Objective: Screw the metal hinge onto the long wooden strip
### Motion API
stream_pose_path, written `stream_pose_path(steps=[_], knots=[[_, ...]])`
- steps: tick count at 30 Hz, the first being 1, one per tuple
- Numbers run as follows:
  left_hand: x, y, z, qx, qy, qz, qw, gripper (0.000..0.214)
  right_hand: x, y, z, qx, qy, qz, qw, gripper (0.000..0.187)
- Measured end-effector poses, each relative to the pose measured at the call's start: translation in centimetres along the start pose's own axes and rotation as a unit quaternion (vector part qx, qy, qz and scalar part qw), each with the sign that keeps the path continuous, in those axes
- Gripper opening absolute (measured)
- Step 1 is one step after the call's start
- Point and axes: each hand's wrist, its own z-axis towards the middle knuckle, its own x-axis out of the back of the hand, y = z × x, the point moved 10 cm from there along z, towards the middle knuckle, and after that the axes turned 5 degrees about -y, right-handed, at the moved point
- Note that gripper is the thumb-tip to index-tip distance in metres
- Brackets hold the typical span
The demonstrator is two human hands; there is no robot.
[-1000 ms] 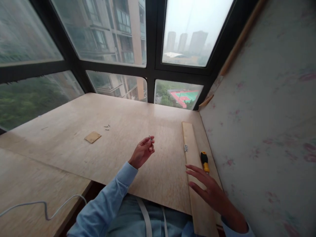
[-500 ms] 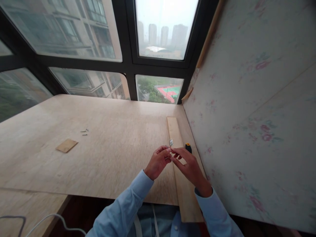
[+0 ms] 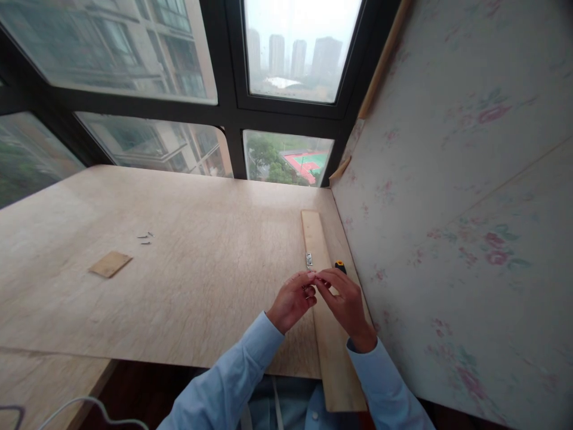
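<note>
Apart a second ago, our right hand (image 3: 344, 297) and left hand (image 3: 292, 300) now meet, so both seem busy on one tiny piece we can't make out between pinched fingertips (image 3: 310, 275), over the plank (image 3: 338, 373) with a metal plate (image 3: 308, 259) near the tabletop's (image 3: 197, 292) right edge.

Worktop (image 3: 201, 292): bounded by windows (image 3: 290, 51) at the rear and a wall (image 3: 447, 179) at the right. Board (image 3: 342, 376): lengthwise on the right part, near the wall. Fitting (image 3: 308, 259): at the board's left edge, just beyond the hands, left (image 3: 292, 300) and right (image 3: 344, 300), which meet above it. Screwdriver (image 3: 341, 266): between board and wall. Left part: three screws (image 3: 145, 243); panel (image 3: 111, 264) just in front, to their left.
</note>
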Motion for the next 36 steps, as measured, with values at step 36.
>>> stream_pose_path(steps=[36], knots=[[-3.6, -4.4, -3.6, -0.23, -0.237, 0.849, 0.412, 0.05, -3.6, 13.1, 4.3, -0.182, -0.019, 0.054, 0.982, 0.019]])
